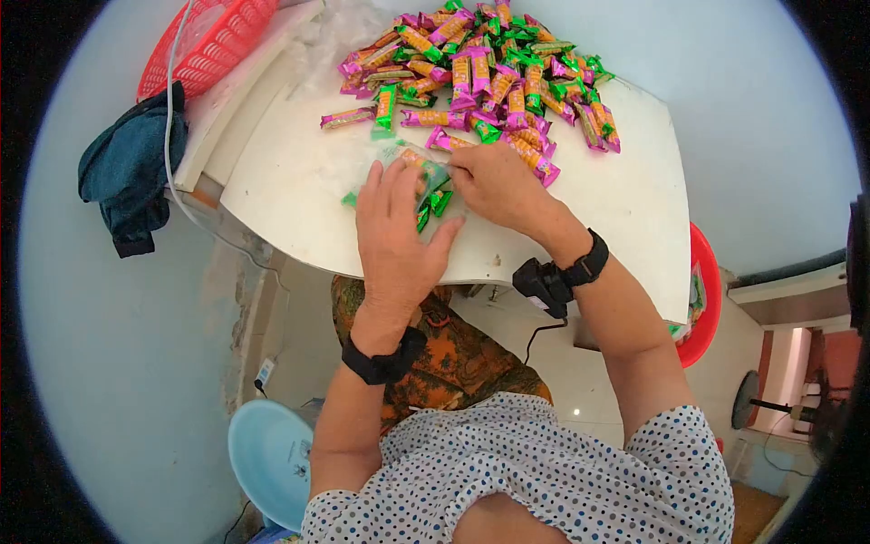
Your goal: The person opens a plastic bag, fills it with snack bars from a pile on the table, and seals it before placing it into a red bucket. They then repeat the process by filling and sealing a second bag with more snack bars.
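Note:
A clear plastic bag [433,172] with several green-wrapped snack bars [440,201] in it lies near the front of the white table [299,199]. My left hand [394,222] rests over the bag's left side, fingers stretched out and thumb apart. At the bag's upper right edge, my right hand [498,181] has its fingers pinched together on the plastic. Beyond both hands spreads a large pile of snack bars in pink and green wrappers [480,77]; its nearest bars lie close to my right hand.
A red basket [204,45] and a dark cloth [136,168] are at the left. Thin clear plastic [331,41] lies at the back left. A red tub [711,299] stands beyond the right edge, a blue basin [270,462] at the lower left. A black device [542,286] sits by the front edge.

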